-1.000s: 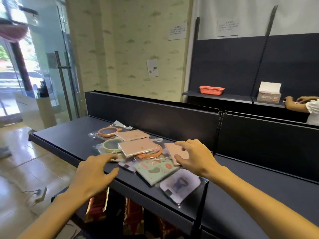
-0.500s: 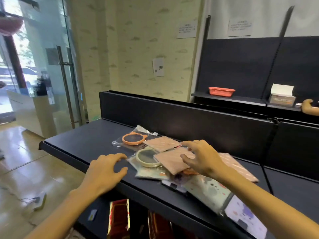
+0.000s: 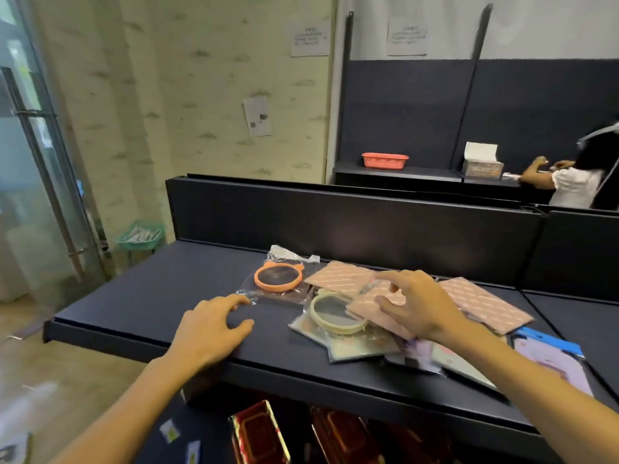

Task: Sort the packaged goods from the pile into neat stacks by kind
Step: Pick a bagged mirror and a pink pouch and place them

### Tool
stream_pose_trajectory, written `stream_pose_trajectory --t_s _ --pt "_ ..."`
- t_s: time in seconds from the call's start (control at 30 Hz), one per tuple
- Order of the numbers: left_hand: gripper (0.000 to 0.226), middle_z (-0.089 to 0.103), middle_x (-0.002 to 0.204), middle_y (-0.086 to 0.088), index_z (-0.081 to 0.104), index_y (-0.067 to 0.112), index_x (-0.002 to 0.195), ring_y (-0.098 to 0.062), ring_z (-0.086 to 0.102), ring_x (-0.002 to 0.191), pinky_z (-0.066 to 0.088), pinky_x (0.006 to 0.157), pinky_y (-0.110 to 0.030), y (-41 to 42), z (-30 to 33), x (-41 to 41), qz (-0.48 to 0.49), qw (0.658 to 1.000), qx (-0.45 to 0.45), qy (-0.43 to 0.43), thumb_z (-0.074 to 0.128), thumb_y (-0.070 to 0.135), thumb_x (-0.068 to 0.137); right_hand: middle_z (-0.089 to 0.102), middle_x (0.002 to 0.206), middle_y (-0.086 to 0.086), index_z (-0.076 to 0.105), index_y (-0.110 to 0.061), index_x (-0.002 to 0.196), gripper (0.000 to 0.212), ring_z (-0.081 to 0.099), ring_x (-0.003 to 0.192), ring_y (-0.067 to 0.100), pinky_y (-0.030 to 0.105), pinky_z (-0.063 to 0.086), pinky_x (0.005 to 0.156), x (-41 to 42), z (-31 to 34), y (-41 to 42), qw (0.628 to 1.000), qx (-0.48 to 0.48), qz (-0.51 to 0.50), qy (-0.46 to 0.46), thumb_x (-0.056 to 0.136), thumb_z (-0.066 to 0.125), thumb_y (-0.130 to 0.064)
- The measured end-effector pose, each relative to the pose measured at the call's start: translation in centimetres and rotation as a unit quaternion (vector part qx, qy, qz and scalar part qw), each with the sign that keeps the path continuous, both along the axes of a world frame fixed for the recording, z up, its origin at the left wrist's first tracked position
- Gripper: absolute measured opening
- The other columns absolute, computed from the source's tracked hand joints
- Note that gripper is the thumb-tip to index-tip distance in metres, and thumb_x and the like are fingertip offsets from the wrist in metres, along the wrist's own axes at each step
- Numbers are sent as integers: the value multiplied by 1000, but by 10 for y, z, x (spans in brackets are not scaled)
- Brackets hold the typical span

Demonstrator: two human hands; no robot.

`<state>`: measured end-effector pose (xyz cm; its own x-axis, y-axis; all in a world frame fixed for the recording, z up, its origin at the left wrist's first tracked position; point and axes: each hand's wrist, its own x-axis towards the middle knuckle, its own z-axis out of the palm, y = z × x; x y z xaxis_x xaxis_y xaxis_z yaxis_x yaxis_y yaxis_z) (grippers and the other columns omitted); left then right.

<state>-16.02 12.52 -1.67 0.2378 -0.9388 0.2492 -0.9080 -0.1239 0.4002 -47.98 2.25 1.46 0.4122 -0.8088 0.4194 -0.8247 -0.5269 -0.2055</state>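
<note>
Packaged goods lie in a loose pile [image 3: 385, 316] on the dark shelf [image 3: 150, 296] at the middle and right of the frame. At the pile's upper left an orange round mirror [image 3: 278, 277] sits in a clear bag; just below and right of it a cream round mirror [image 3: 336, 313] rests on other flat packets. Three pink flat packets show: one [image 3: 340, 277] at the top of the pile, one [image 3: 378, 313] under the right hand, one [image 3: 485, 304] toward the right. A blue-edged packet [image 3: 549, 354] lies at the far right edge.

The right hand [image 3: 423, 306] hovers over the middle pink packet with fingers spread and slightly bent, grasping nothing that can be seen; whether the fingertips touch the packet is unclear. The left hand [image 3: 209, 328] rests on the bare shelf left of the pile, fingers loosely curved and holding nothing, its fingertips near the corner of the orange mirror's bag.

In the upper right a red basket [image 3: 385, 160] and a box [image 3: 482, 162] stand on a far shelf beside another person [image 3: 569, 182]
</note>
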Motion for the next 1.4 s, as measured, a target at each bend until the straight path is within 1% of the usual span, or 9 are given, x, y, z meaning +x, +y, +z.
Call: stream_pose_trajectory --t_s 0.1,0.27,0.47,0.7,0.83,1.0,1.17,1.27,1.4 --pt "35 62 120 7 56 38 118 -19 56 112 45 96 -40 -25 -1 16 -17 1000 -6 9 58 47 84 54 90 -13 56 -34 125 39 44 87 13 30 40 78 13 0 -14 1000 -4 -12 -4 86 58 -40" --pt "36 62 121 7 54 39 118 -17 57 109 47 94 -38 -72 -2 41 -38 999 9 5 55 52 84 61 97 -8 54 -32 129 43 52 96 17 35 45 85 40 5 -46 1000 8 -28 -8 88 57 -42" --pt "39 64 112 9 49 44 120 -18 58 105 50 86 -34 -118 -10 50 -71 996 54 23 47 61 85 55 93 -11 52 -31 132 45 52 97 16 35 45 86 60 2 -71 998 28 -51 -3 88 58 -40" --pt "44 65 96 14 55 40 117 -10 59 92 49 81 -29 -148 -10 49 -121 988 47 87 61 58 78 54 93 -13 52 -35 131 43 49 97 13 31 45 85 64 -4 -76 993 43 -111 -4 89 57 -42" --pt "52 64 102 9 58 36 117 -10 61 93 50 84 -29 -167 -7 53 -165 973 64 148 72 48 68 59 101 -11 51 -35 131 43 50 102 14 34 45 87 74 -4 -72 986 53 -160 -4 89 56 -43" --pt "49 62 93 5 63 28 109 -10 59 80 43 67 -17 -185 0 64 -191 948 101 233 84 29 65 62 107 -8 53 -35 129 42 52 104 17 35 45 88 92 1 -67 975 52 -214 34 88 53 -45" --pt "43 70 99 -5 68 23 99 -20 69 85 58 76 -35 -191 -1 79 -257 883 160 359 88 19 61 65 113 -4 53 -36 129 46 54 112 22 34 40 94 110 -9 -62 957 66 -269 82 86 51 -51" --pt "42 69 99 -7 68 24 98 -20 69 82 58 72 -29 -193 -1 84 -285 875 163 355 87 16 62 64 115 2 53 -36 126 46 52 118 26 35 39 95 115 -16 -59 942 80 -306 113 86 44 -59" --pt "40 64 82 4 68 28 99 -13 61 76 50 67 -20 -194 1 94 -300 874 123 362 86 17 65 62 118 6 53 -34 119 58 49 121 28 39 38 94 125 -16 -58 920 124 -343 140 80 38 -74"
